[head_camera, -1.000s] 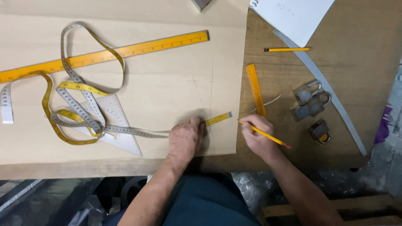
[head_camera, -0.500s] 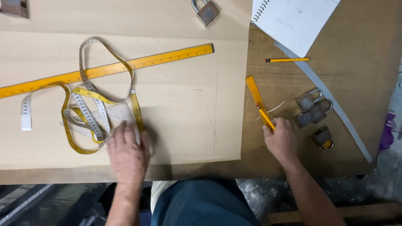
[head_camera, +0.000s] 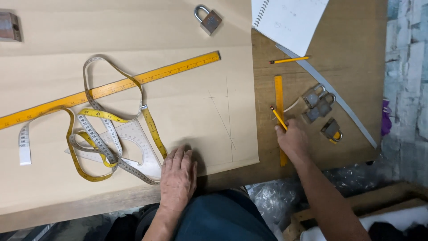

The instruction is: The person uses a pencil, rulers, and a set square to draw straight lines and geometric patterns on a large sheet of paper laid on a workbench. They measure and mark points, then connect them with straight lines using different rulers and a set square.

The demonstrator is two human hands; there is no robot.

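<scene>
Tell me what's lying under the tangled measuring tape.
A clear plastic set square lies under the measuring tape, on the tan paper. The tape's loops cover parts of its edges.

left hand (head_camera: 178, 178) flat, right hand (head_camera: 292, 140) gripping

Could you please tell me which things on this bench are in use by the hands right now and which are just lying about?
In use:
- right hand, its grip on a yellow pencil, over the short yellow ruler
- left hand, flat on the tan pattern paper

Lying about:
- long yellow ruler
- yellow measuring tape
- clear set square
- grey padlock
- second yellow pencil
</scene>
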